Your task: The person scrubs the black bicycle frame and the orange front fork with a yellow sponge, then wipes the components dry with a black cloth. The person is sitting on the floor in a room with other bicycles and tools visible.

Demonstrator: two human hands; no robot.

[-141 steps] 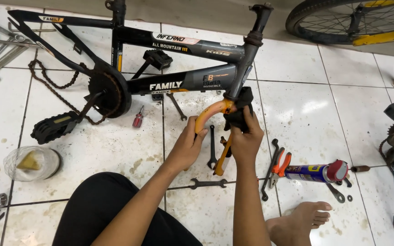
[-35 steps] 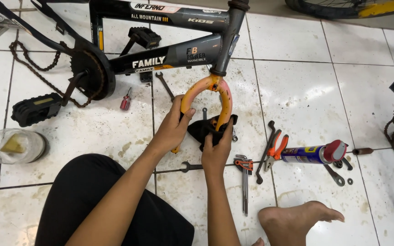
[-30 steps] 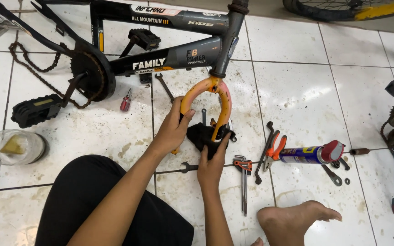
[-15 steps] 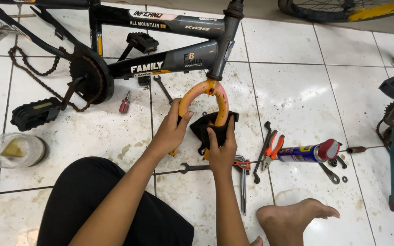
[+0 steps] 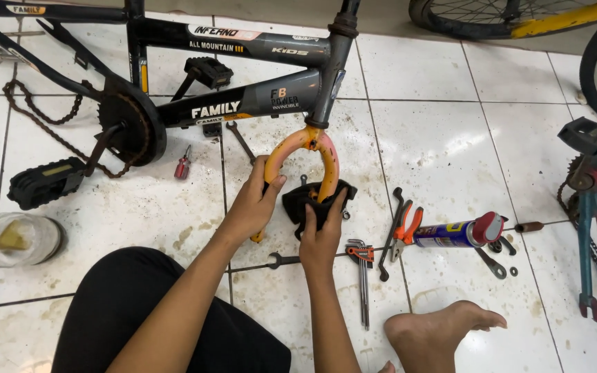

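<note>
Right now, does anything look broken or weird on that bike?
Yes. The chain hangs off the sprocket and trails across the floor tiles. The orange fork has no wheel.

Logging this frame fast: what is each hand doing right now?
Left hand: closed around the orange fork leg.
Right hand: gripping the black cloth against the fork.

1. Spray can (image 5: 454, 234) — blue and yellow label, red cap — lying on the white tiled floor (image 5: 443, 145).
2. Bicycle frame (image 5: 243, 103) — white and orange lettered decals on dark tubes.
3. Clear plastic tub (image 5: 14, 239), yellow contents, at far left.
</note>
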